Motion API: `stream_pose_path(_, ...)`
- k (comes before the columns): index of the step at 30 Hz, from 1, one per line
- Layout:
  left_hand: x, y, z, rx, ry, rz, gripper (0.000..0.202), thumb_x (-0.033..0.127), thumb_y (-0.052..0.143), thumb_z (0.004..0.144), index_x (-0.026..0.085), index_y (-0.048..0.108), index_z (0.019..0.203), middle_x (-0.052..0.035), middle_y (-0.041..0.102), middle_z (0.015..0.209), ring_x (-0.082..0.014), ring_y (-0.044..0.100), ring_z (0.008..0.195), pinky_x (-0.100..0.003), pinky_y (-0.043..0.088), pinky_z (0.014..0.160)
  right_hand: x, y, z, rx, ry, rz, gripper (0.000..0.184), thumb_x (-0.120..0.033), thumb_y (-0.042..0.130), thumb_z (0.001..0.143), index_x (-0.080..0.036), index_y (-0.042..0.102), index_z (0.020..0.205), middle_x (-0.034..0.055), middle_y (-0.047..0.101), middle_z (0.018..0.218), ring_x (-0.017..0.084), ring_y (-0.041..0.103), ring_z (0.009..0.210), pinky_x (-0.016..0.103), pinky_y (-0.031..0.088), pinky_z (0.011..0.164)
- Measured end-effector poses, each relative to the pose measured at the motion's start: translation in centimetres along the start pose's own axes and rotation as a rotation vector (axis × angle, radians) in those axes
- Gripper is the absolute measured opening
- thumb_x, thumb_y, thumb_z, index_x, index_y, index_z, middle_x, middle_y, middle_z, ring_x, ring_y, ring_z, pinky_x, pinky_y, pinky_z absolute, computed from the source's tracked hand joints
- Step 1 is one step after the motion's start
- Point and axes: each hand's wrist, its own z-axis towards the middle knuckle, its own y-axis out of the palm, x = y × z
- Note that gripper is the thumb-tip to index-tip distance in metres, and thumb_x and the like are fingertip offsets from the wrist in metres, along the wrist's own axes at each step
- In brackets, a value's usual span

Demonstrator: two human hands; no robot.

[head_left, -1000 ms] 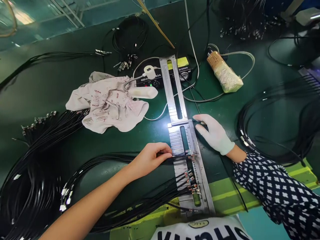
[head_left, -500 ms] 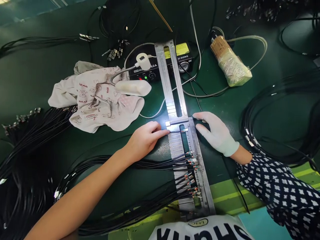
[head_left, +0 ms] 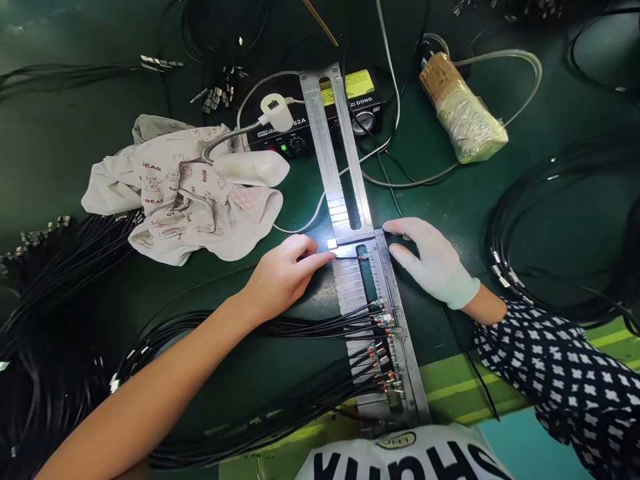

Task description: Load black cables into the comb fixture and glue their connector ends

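My bare left hand (head_left: 283, 277) pinches a thin black cable (head_left: 350, 257) at the left edge of a slotted metal fixture (head_left: 353, 287). The cable lies across the fixture, its small metal connector (head_left: 364, 257) over the long slot near the right rail. My right hand (head_left: 433, 263), in a white glove, rests by the rail's upper end, thumb and forefinger apart and nothing between them. Lower down, several black cables with metal connectors (head_left: 385, 320) lie side by side in the grooves. Light falls on the spot by my left fingertips.
A white lamp (head_left: 253, 168) on a bendy neck lies on a printed cloth (head_left: 185, 193). Behind the fixture stands a black control box (head_left: 300, 137). A plastic-wrapped block (head_left: 463, 117) with a tube is at back right. Cable coils (head_left: 505, 267) and bundles (head_left: 55, 320) lie on both sides.
The cable's connector end has shifted slightly left and turned a little over the slot. My left hand still pinches the cable; my right hand stays almost in place. The view has shifted slightly.
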Motion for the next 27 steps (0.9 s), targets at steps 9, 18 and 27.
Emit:
stream_pose_path(9, 0.9, 0.3, -0.2, 0.02, -0.029, -0.014, 0.034, 0.019, 0.046, 0.101, 0.025, 0.064, 0.13, -0.0075, 0.06, 0.102, -0.0162, 0.057, 0.088, -0.029, 0.048, 0.075, 0.0, 0.0, 0.1, 0.003, -0.012, 0.001, 0.032, -0.031, 0.053, 0.103, -0.026, 0.059, 0.134, 0.0058, 0.066, 0.132, 0.028, 0.061, 0.125, 0.05, 0.052, 0.108)
stream_pose_path(18, 1.1, 2.6, -1.6, 0.033, -0.046, -0.109, 0.038, 0.013, 0.046, 0.1, 0.024, 0.059, 0.134, -0.0109, 0.066, 0.121, -0.0204, 0.062, 0.11, -0.037, 0.051, 0.092, 0.1, 0.0, 0.0, 0.005, -0.022, -0.002, 0.032, -0.032, 0.054, 0.103, -0.027, 0.058, 0.135, 0.0052, 0.067, 0.132, 0.028, 0.062, 0.123, 0.05, 0.054, 0.106)
stream_pose_path(27, 2.6, 2.1, -0.1, 0.041, 0.026, 0.254, 0.04, 0.016, 0.05, 0.096, 0.028, 0.064, 0.132, -0.0098, 0.069, 0.114, -0.0256, 0.06, 0.109, -0.046, 0.041, 0.093, 0.1, 0.1, 0.4, 0.009, -0.006, 0.007, 0.03, -0.029, 0.056, 0.101, -0.026, 0.062, 0.13, 0.005, 0.069, 0.125, 0.028, 0.065, 0.116, 0.049, 0.055, 0.102)
